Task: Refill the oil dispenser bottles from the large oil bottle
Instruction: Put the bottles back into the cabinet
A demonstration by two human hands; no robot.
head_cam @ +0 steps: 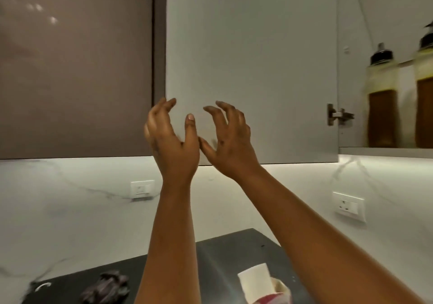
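Marble-veined wall panels and under-cabinet lighting frame a kitchen where a person stands before an open wall cabinet, its pale door [253, 57] swung wide toward the camera. Both bare arms are raised in front of that door: the left hand [172, 139] and the right hand [230, 139] hover side by side, fingers spread and curled, gripping nothing. On the cabinet shelf [384, 151] at far right stand two oil dispenser bottles [382, 106], dark-capped and side by side, the second cut off by the frame edge. Each appears to hold amber oil in its lower part, with a cloudy, paler stretch above, suggesting room to refill. Below, on the dark table [234, 245], lie a crumpled dark cloth [105, 287] and a white-topped container [257, 285], only partly visible; whether it is the large oil bottle cannot be told. Judging by the scene, the refill has not visibly begun: the dispensers are on their shelf, well apart from both hands, and no pouring is under way.
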